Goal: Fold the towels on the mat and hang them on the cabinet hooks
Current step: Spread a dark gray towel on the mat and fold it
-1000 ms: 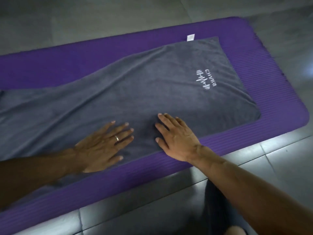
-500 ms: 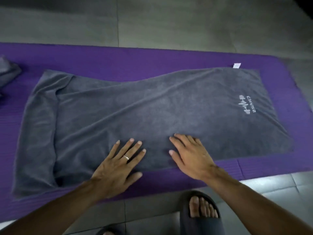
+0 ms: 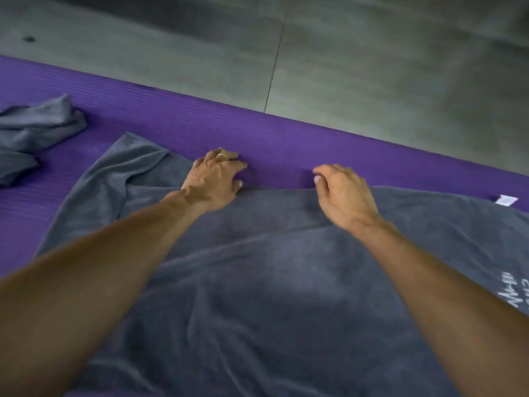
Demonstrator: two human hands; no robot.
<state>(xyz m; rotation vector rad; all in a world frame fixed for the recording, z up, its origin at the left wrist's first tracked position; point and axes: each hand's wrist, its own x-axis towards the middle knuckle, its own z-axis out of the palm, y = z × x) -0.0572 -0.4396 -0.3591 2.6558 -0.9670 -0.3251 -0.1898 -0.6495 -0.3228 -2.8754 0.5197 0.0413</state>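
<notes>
A large grey towel (image 3: pixel 272 282) lies spread across the purple mat (image 3: pixel 286 138), its left end rumpled and folded over. Both my arms reach over it to its far long edge. My left hand (image 3: pixel 214 179), a ring on one finger, curls its fingers and thumb around that edge. A little to the right, my right hand (image 3: pixel 343 190) pinches the same edge with curled fingers. A second grey towel (image 3: pixel 37 130) sits crumpled on the mat at the far left. No cabinet or hooks are in view.
Grey floor tiles (image 3: pixel 372 67) run beyond the mat's far side. A white label (image 3: pixel 506 200) sticks out of the towel's far right corner, and white embroidered lettering (image 3: pixel 518 293) shows at the right edge.
Both hands have left the near side of the towel, where they lay flat, and reached across to its far edge, where the fingers have curled. My view has swung left and closer.
</notes>
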